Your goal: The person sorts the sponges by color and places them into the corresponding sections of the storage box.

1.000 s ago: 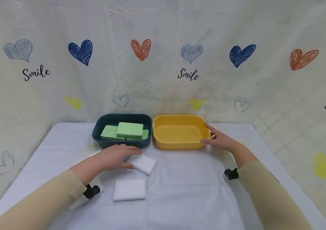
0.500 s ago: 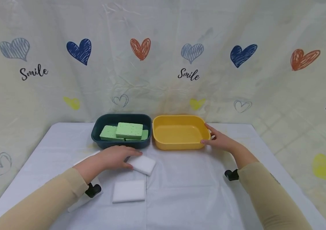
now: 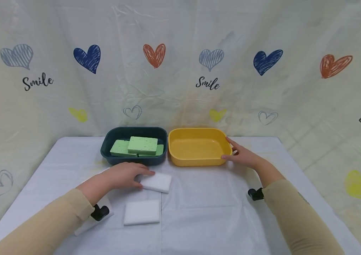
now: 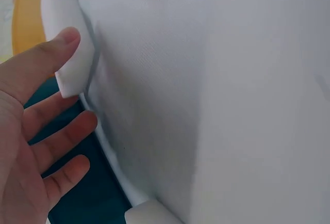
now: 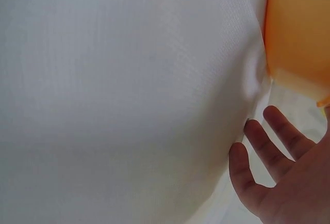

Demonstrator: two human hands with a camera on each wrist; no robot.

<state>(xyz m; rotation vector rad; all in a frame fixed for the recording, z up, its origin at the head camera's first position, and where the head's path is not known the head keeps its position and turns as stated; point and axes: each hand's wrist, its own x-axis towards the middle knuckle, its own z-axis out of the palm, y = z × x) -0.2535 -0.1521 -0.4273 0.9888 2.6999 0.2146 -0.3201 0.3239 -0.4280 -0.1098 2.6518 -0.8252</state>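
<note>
My left hand [image 3: 130, 176] has its thumb and index finger at the left end of a white sponge block [image 3: 157, 182], pinching it. In the left wrist view the thumb [image 4: 66, 38] lies on the block's face while the other fingers are spread. The right hand [image 3: 245, 155] holds the right end of a yellow container [image 3: 199, 162], thumb at the front corner, index finger at the back corner. Its other fingers [image 5: 270, 154] stand loose off the container in the right wrist view. Beside it, a dark teal container [image 3: 134, 161] holds several green sponges [image 3: 142, 145].
Another white block [image 3: 142, 212] lies flat nearer the front. Part of a further white piece [image 3: 86, 226] shows under the left forearm. White cloth covers the table [image 3: 206, 219]; a curtain [image 3: 180, 95] with hearts hangs behind it.
The white block at my left hand has turned slightly, its right end now squarer to the table edge. The left hand has shifted a little leftward. The right hand stays at the yellow container.
</note>
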